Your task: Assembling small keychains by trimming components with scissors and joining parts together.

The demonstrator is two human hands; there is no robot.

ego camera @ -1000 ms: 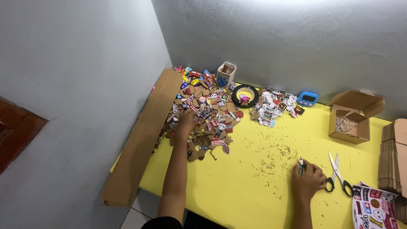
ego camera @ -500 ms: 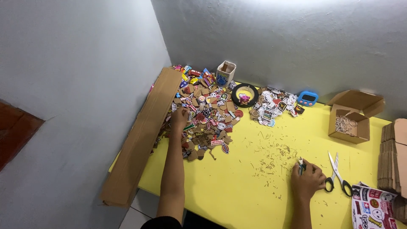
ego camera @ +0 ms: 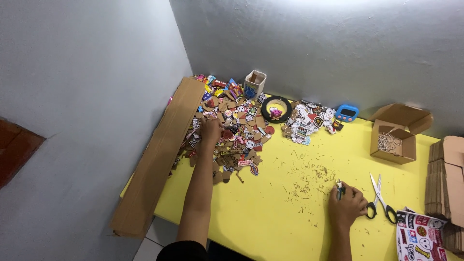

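Yellow and bright, the counter point(ego camera: 270, 222) filled the lower frame, hemmed by grey walls. Nearest the camera, at lower right, the right hand point(ego camera: 345, 207) rested curled on the surface, its fingers closed around a small dark tool point(ego camera: 339, 188) whose tip stuck up from the fist. Just beside it lay black-handled scissors point(ego camera: 379, 199), and a printed sticker sheet point(ego camera: 419, 236) sat at the bottom right corner. Fine brown trimmings point(ego camera: 307, 181) were scattered across the middle of the counter. Further up, left of centre, the left hand point(ego camera: 211, 131) reached into a heap of cardboard-backed cutouts point(ego camera: 237, 137), palm down; whether its fingers pinched a piece could not be told. The cutouts looked light, flat and fairly stiff, likely easiest to lift by an edge between thumb and fingertip, and prone to sliding over one another. A long cardboard strip point(ego camera: 159, 159) leaned along the left wall. Toward the back stood a small open carton point(ego camera: 254, 83), a black tape roll point(ego camera: 276, 109), a second pile of white stickers point(ego camera: 309, 122) and a blue timer point(ego camera: 346, 113). At upper right, an open brown box point(ego camera: 394, 137) held metal rings, with stacked cardboard point(ego camera: 444, 179) at the edge.
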